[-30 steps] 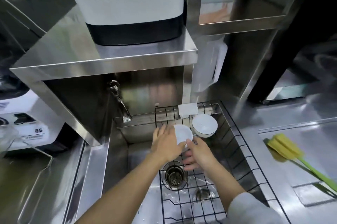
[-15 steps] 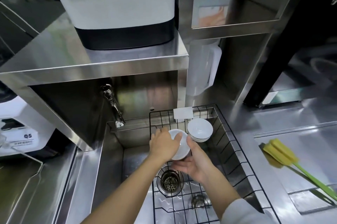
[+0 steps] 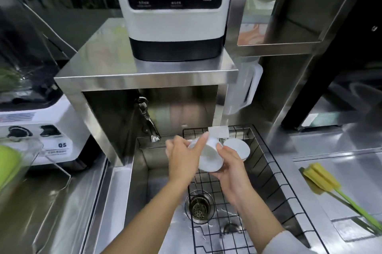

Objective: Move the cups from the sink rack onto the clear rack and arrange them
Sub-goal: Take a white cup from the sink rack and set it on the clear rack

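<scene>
- Cup point(image 3: 209, 157), white: now lifted clear of the black wire sink rack point(image 3: 266, 173) and tipped on its side above the sink point(image 3: 159, 179); half a second ago it sat lower, against the rack.
- Left hand point(image 3: 182, 160): fingers wrapped on the cup's left side, forefinger laid across its top.
- Right hand point(image 3: 231, 169): cupped under the cup's right and near side, fingers closed on it.
- Second white cup point(image 3: 237, 148): unmoved, in the rack's far corner, just right of the held one.
- Clear rack point(image 3: 26, 162): far left on the steel counter point(image 3: 322, 150); view has swung to show more of it.
- Yellow-green brush point(image 3: 328, 181): right, on the counter.
- Drain point(image 3: 198, 208): near, below the hands.
- White appliance point(image 3: 175, 11): on the steel shelf behind the sink.
</scene>
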{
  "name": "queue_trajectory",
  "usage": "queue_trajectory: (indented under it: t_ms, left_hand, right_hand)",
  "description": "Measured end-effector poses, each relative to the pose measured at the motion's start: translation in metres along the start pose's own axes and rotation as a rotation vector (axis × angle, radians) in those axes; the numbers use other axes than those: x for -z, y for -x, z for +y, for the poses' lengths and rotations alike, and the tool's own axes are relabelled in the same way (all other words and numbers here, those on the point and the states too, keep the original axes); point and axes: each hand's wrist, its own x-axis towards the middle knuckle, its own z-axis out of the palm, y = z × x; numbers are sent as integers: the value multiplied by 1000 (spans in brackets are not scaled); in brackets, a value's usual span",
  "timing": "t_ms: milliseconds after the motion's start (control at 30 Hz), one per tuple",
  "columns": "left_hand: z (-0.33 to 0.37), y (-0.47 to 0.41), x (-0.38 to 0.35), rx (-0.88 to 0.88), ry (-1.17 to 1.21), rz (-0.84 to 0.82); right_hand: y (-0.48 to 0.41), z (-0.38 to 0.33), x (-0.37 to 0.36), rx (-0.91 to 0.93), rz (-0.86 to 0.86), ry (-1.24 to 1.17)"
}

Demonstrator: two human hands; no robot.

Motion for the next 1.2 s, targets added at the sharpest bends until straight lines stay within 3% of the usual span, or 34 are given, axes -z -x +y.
queue_trajectory:
  t_ms: [200,367,567,700,900,1200]
  left_hand:
    - [23,0,78,71,296,-33]
    - [32,11,172,-87,381,49]
    - [19,21,282,-108,417,366]
    - [-4,30,347,-76,434,523]
    - [-43,44,426,52,497,499]
    - [-112,41,485,64,272,587]
  right_hand:
    - [28,-7,-64,322,-166,243]
    - [62,-16,-135,463,-387,395]
    - [98,5,-233,495,-697,551]
    - [115,34,-290,503,-809,617]
    - [134,91,-361,581,-923,872]
    - [143,151,-421,543,-1058,1056]
